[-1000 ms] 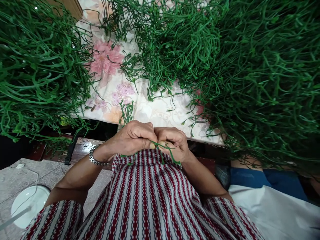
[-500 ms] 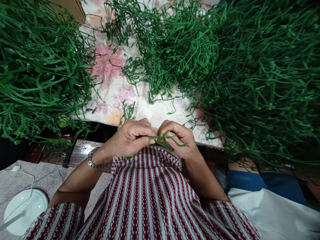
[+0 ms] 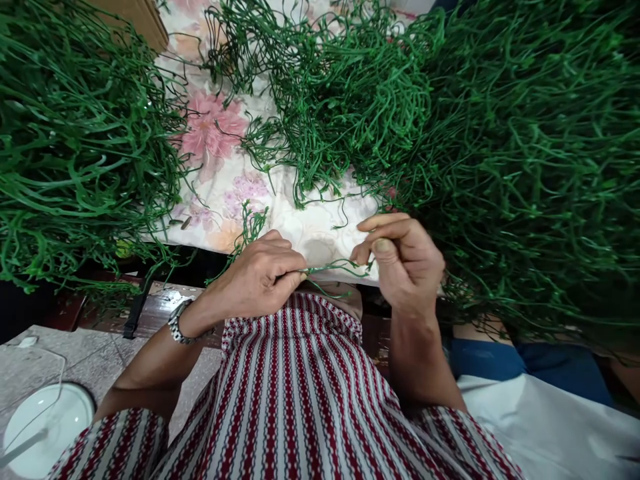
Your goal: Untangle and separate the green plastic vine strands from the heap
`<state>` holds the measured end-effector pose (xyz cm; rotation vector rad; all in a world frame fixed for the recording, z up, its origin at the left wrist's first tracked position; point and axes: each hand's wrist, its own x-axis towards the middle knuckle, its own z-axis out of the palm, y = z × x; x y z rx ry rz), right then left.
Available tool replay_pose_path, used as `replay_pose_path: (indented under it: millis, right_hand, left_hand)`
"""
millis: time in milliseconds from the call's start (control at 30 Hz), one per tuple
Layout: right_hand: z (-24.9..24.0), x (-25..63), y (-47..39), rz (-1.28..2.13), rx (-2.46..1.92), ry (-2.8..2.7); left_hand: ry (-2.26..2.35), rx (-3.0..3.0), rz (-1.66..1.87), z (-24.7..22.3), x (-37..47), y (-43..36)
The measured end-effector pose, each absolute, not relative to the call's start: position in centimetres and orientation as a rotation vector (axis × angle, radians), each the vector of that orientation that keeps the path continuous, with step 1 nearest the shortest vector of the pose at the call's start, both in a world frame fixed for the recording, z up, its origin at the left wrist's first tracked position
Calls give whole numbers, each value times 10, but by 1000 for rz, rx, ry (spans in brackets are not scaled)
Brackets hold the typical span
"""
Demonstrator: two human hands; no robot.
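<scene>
My left hand [image 3: 263, 277] pinches thin green plastic-looking stems [image 3: 330, 267] between thumb and forefinger, over the front edge of the flowered cloth. Their free ends stick out to the right. Behind that hand, a tuft of sprigs [image 3: 253, 223] shows, apparently part of the same bunch; its lower part is hidden. My right hand [image 3: 405, 263] is raised at the stems' far end, its fingers bent and apart. One stem tip lies close below its fingertips, and I see nothing gripped there.
Tangled heaps of green stems lie at left [image 3: 85, 147], at centre back [image 3: 350, 100] and at right [image 3: 540, 167] on the flowered cloth [image 3: 305, 223]. A cardboard box [image 3: 145, 23] stands back left. At lower left is a round white lamp base [image 3: 55, 420]; white sheeting [image 3: 540, 420] lies lower right.
My right hand has moved right and up, away from my left hand, and its fingers have opened. The stems now stretch out rightward from my left hand, which stays nearly in place.
</scene>
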<state>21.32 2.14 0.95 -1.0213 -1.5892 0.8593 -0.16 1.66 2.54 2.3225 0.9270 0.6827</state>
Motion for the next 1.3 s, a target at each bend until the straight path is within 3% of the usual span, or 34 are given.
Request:
replay_pose_path:
  millis: [233,500,833,1133,1200,1300]
  right_hand:
    - [8,196,17,1181,-875,-2062]
    - [-5,193,11,1661,-885,-1644]
    - [-6,189,0,1474,-966,-1589]
    - [12,197,-1,846,-1125,-2345]
    - [14,200,3,878,-996,-2355]
    - [13,203,12,1254,-692,-2228]
  left_hand:
    - [951,2318,794,22,9,13]
    - [1051,2604,987,12,14,6]
    - [1057,2563,1009,9,19,6]
    - [1005,2639,497,21,12,7]
    - [846,2513,499,25,10,11]
    - [586,2254,607,30,9,17]
